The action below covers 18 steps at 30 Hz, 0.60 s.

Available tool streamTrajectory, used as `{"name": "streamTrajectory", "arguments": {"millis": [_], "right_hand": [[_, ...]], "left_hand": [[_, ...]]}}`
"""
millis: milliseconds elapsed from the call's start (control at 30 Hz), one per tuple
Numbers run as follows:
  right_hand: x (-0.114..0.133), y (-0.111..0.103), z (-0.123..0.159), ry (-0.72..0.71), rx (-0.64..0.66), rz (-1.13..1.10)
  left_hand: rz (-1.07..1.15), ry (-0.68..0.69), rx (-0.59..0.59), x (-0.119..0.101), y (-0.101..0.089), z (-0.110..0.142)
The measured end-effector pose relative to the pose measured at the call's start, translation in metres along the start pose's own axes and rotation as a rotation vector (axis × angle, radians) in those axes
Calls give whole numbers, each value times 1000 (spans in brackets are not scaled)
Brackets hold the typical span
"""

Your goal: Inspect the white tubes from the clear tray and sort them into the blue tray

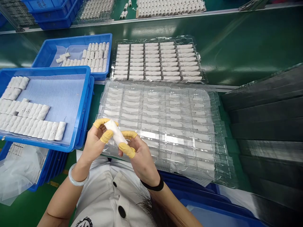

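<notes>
Left hand (92,143) and right hand (143,157) pinch one white roll (115,131), wearing four finger cots (127,150).

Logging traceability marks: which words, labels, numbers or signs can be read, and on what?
No text reads clearly.
Top-left blue crate: dark characters, too blurred.
Marked rolls in the near-left blue tray: dark marks, too small.
Shirt emblem: cut off, no letters legible.
Held white roll: nothing legible.
</notes>
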State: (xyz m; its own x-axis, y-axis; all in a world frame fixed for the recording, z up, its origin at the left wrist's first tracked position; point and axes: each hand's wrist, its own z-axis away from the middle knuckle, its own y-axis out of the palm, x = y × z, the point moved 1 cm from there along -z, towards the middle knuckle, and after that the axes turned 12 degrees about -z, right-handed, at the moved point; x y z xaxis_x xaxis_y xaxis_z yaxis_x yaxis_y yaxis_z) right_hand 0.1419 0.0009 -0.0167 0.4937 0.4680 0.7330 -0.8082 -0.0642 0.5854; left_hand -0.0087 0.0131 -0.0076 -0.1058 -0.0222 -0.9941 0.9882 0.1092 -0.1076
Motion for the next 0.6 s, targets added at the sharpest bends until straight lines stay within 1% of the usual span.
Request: {"name": "streamTrajectory", "arguments": {"millis": [133, 300, 433, 500, 600], "right_hand": [[0, 1, 0, -7, -28, -48], [4, 4, 1, 28, 83, -115], [3, 4, 1, 33, 105, -157], [2, 4, 1, -5, 72, -99], [0, 3, 1, -61, -32, -16]], "left_hand": [[104, -67, 55, 0, 0, -2], [258, -129, 92, 1, -4, -3], [304, -138, 108, 0, -4, -3], [281, -119, 75, 1, -4, -3], [224, -101, 23, 2, -3, -4]]}}
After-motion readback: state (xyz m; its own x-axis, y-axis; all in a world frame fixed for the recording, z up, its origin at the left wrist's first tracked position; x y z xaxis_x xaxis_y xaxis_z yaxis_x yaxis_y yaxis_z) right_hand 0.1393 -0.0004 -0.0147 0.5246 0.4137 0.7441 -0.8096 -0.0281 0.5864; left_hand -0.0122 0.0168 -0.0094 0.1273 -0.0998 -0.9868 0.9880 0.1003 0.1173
